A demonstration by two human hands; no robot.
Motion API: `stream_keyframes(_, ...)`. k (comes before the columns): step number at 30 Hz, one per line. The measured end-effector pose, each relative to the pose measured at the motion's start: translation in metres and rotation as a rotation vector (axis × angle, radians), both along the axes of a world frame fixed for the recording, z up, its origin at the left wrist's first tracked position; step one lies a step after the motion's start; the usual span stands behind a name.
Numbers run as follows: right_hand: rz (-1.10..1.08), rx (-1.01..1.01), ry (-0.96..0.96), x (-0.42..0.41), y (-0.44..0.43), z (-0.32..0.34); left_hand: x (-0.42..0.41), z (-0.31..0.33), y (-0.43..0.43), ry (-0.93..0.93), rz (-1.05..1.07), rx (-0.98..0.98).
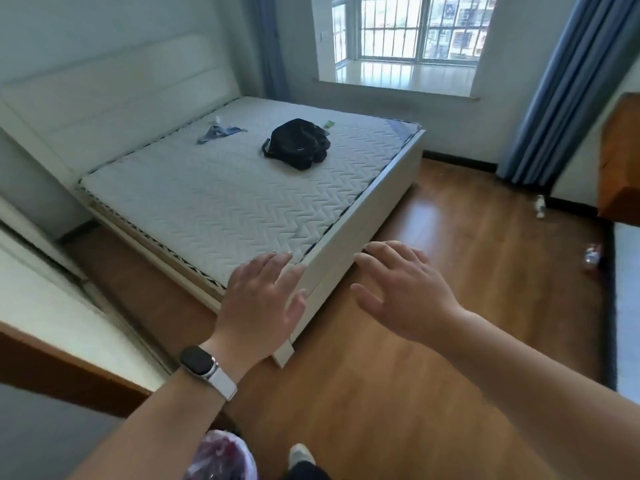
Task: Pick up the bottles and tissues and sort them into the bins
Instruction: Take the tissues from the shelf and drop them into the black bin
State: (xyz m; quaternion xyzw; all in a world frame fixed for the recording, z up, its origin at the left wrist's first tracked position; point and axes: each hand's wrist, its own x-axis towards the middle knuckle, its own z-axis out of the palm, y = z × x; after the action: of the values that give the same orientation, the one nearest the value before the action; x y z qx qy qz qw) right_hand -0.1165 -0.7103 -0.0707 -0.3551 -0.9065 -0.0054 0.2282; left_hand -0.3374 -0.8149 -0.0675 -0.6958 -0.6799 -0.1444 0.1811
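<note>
1. Left hand point(263, 303) and right hand point(403, 292) hover at the bed's point(207, 209) near corner, fingers spread, holding nothing.
2. Far bottle point(540, 206) and near bottle point(591, 259) lie on the floor, right of the bed.

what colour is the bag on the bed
Black, seen in the head view: the bag sits on the white mattress.

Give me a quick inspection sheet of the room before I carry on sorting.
Surface: wooden floor; bare mattress.
Job's things: bottle on the floor at right; small white item farther back, unclear; lined bin by the person's feet.
Clutter: black backpack, blue cloth, small green item on the mattress.
Hands: left hand and right hand open, empty, held out over the bed corner.
Cables: nothing seen.
Surroundings: window, blue curtain, wooden cabinet at right.
</note>
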Motion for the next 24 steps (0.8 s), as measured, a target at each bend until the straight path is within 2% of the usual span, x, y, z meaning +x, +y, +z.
stream_keyframes(8,-0.224,0.005,-0.053,0.013,0.072,0.002,-0.009,-0.012,0.113,-0.064,-0.183,0.049)
stream_keyframes(18,-0.386,-0.019,-0.116,-0.05,0.192,0.026,-0.082,-0.013,0.268,-0.086,-0.361,0.036)
stream_keyframes(24,-0.511,-0.019,-0.106,-0.067,0.234,0.026,-0.108,-0.012,0.351,-0.082,-0.452,-0.013)
